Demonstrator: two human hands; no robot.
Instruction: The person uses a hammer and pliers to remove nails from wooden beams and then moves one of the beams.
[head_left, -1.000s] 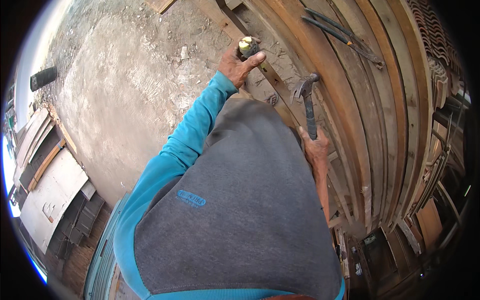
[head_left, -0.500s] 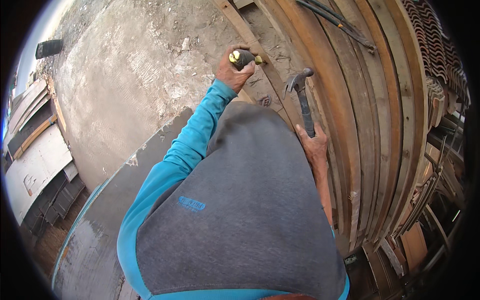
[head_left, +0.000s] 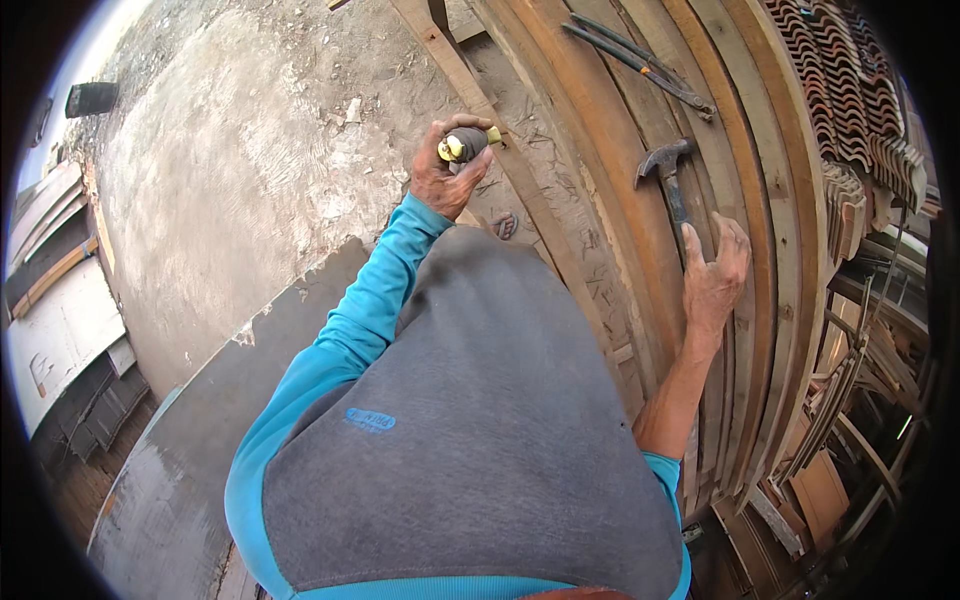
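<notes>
Left hand (head_left: 434,182) gripping yellow-ended tool (head_left: 466,144), right hand (head_left: 717,280) by hammer (head_left: 674,185), planks (head_left: 595,130)

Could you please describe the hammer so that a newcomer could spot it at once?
Find the long wooden planks curving down the picture's right side. Over them, just beyond the open right hand, is the hammer with its dark handle. Its curved claw head sets it apart from the two-handled tool farther up.

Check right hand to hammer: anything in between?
Nothing visible stands between the right hand and the hammer: the handle's end is right by the thumb; contact is unclear. The long-handled tool lies on the boards beyond the hammer head, out of the way.
</notes>
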